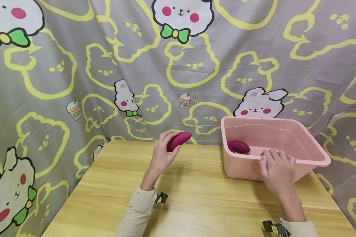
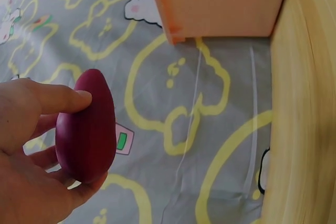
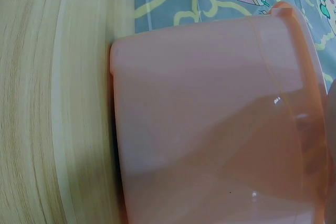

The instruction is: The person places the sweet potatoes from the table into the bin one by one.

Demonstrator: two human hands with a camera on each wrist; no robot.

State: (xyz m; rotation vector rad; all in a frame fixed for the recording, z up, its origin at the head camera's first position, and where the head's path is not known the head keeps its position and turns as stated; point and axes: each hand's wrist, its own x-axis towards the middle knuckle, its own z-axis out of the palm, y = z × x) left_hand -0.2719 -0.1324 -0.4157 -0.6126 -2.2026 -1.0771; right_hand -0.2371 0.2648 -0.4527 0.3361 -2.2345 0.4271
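Note:
My left hand [image 1: 163, 154] holds a smooth magenta object [image 1: 179, 141], shaped like a sweet potato, above the table left of the pink plastic bin [image 1: 240, 166]. In the left wrist view, the thumb and fingers grip the magenta object [image 2: 86, 129] from its sides, narrow end up. My right hand [image 1: 279, 171] grips the bin's near rim, its fingers curled over the edge. A second magenta object [image 1: 239, 146] of similar look lies inside the bin at the left, partly hidden by the near wall. The right wrist view is mostly filled by the bin's outer wall [image 3: 210, 119].
A wooden table [image 1: 192, 197] carries the bin at its right side. Behind and beside it hangs a grey curtain [image 1: 154, 72] with cartoon animals. Small black devices [image 1: 161, 197] sit at both wrists.

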